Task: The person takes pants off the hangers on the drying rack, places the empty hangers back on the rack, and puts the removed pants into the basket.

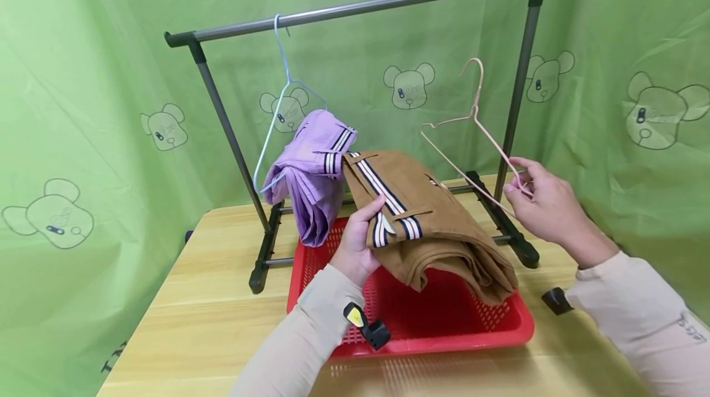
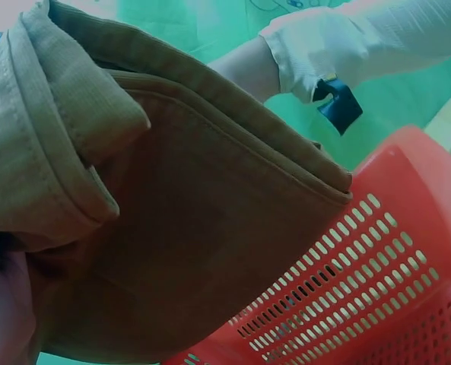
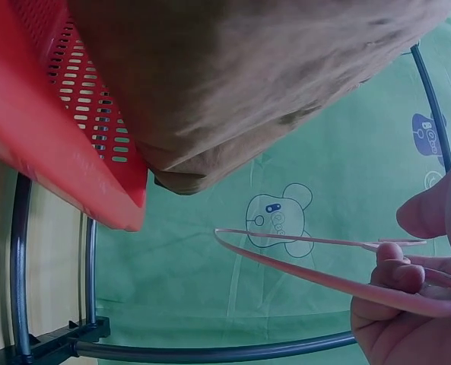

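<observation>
Folded brown trousers (image 1: pixel 444 200) with a striped waistband hang over the basket, gripped at the waistband by my left hand (image 1: pixel 357 246). In the left wrist view their brown cloth (image 2: pixel 187 205) fills much of the picture and hides most of that hand. My right hand (image 1: pixel 546 200) pinches a pink clothes hanger (image 1: pixel 477 110) by its right end, hook upward. This hanger stands apart from the rack bar, to the right of the trousers. The right wrist view shows fingers (image 3: pixel 400 274) curled round the hanger's pink wire (image 3: pixel 309 271).
A clothes rack (image 1: pixel 377 5) stands on the wooden table (image 1: pixel 216 298). From its bar hangs a light blue hanger (image 1: pixel 272 132) bearing folded purple trousers (image 1: pixel 318 169). In front sits a red perforated basket (image 1: pixel 444 344), below the brown trousers. Green curtain (image 1: pixel 344 76) hangs behind.
</observation>
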`<state>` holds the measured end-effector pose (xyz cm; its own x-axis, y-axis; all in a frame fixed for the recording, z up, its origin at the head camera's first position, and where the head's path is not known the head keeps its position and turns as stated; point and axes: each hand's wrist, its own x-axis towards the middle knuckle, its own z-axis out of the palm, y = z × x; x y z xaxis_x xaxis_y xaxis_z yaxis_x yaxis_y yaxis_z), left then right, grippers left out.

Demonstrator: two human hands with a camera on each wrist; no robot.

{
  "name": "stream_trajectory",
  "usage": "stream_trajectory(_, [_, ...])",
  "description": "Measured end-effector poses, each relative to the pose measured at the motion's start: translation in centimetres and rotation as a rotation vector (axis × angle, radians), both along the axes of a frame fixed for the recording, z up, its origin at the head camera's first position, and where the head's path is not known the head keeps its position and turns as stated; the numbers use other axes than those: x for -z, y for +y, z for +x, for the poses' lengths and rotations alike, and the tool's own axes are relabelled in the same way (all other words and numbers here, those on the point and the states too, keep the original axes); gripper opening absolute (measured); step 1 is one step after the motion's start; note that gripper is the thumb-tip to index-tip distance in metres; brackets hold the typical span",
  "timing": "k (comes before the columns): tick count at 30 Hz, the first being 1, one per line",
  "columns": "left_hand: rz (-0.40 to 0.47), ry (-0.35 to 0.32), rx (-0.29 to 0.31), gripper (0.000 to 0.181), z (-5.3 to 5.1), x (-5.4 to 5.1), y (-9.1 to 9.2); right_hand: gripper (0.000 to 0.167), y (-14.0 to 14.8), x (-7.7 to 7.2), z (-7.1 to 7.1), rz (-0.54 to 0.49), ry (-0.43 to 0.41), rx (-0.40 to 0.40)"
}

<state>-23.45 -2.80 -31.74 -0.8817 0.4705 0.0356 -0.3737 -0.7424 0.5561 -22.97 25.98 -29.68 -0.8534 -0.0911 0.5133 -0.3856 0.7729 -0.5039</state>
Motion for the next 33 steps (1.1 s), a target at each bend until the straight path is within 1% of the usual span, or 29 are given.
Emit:
stream_trajectory(2, [-0.009,0.007,-0.003,0.018,0.1,0.0,0.0,0.049,0.0,0.0,0.1,-0.002,-0.003,-0.001])
stream_trajectory(6, [-0.038,0.0,-0.002,0.017,0.3,0.2,-0.1,0.049,-0.1,-0.1,0.3,-0.002,-0.01,0.007])
stream_trajectory(9, [-0.048,0.003,0.0,0.017,0.5,0.3,-0.2,0.048,0.0,-0.1,0.3,0.002,0.0,0.011])
stream_trajectory(13, [-0.018,0.016,-0.001,0.017,0.6,0.1,-0.2,0.048,0.0,-0.3,0.3,0.003,0.018,0.003])
stream_trajectory(16, [0.008,0.006,0.002,0.016,0.7,0.0,-0.3,0.048,0.0,-0.4,0.3,0.004,0.013,0.011])
stream_trajectory(20, [0.019,-0.004,0.018,0.017,0.9,-0.1,-0.3,0.048,0.0,-0.5,0.3,0.002,0.002,0.013])
stream_trajectory(25, [0.03,0.003,0.048,0.016,1.1,0.0,-0.4,0.048,0.0,-0.3,0.4,0.005,0.002,0.014])
stream_trajectory(29, [0.067,-0.002,0.053,0.013,1.2,-0.1,-0.5,0.048,-0.1,-0.2,0.4,0.01,-0.001,0.017])
stream_trajectory(33, [0.09,0.002,0.071,0.013,1.3,-0.1,-0.5,0.048,-0.1,-0.2,0.4,0.007,-0.001,0.018])
